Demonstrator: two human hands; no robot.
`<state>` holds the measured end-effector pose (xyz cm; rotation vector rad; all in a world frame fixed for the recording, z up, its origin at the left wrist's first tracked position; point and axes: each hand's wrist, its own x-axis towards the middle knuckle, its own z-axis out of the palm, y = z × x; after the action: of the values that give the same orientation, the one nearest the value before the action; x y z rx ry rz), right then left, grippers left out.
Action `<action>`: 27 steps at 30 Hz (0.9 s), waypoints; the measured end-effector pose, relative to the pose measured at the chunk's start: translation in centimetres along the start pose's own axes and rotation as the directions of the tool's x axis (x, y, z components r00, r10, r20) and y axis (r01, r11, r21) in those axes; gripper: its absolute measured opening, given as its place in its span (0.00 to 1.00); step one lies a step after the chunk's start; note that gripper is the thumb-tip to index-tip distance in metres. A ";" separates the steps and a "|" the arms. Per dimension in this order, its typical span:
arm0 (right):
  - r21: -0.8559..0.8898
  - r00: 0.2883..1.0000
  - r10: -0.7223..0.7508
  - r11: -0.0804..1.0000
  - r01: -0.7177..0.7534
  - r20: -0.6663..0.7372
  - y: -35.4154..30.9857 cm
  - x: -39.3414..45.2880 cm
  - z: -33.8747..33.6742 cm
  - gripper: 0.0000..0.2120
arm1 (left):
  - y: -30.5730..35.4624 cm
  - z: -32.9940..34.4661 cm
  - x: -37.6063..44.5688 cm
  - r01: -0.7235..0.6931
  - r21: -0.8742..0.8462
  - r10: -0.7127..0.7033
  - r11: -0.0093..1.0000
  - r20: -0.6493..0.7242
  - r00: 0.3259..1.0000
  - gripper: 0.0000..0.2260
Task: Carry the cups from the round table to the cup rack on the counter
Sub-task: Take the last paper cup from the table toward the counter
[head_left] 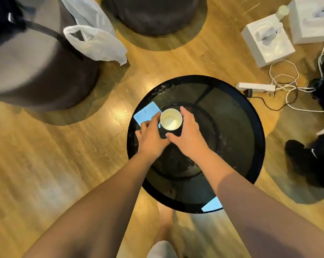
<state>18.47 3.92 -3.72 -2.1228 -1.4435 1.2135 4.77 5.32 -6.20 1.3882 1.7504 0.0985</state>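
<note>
Glossy dark glass round table (241, 127), matt paper cup (171, 119), wood-grain floor (64, 155).

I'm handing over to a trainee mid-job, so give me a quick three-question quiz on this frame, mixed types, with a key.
1. True or false: the cup stands upright on the round table.
2. Multiple choice: how do the hands meet the cup? A) only the left hand touches it; B) the left hand and the right hand cup it from both sides; C) neither is near it.
3. Fill in: the white plastic bag lies on a dark ____.

Key: 1 true. 2 B. 3 stool.
</note>
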 end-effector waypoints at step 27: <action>0.409 0.832 0.298 0.908 -0.095 -0.467 6.3 -35.9 -13.2 0.40 | 14.1 3.5 -28.3 -0.678 -0.113 0.599 0.727 0.586 0.545 0.27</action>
<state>27.65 -27.43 17.10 -2.1333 -0.7035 0.7877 17.56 -14.11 15.47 1.8596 0.6665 -0.0540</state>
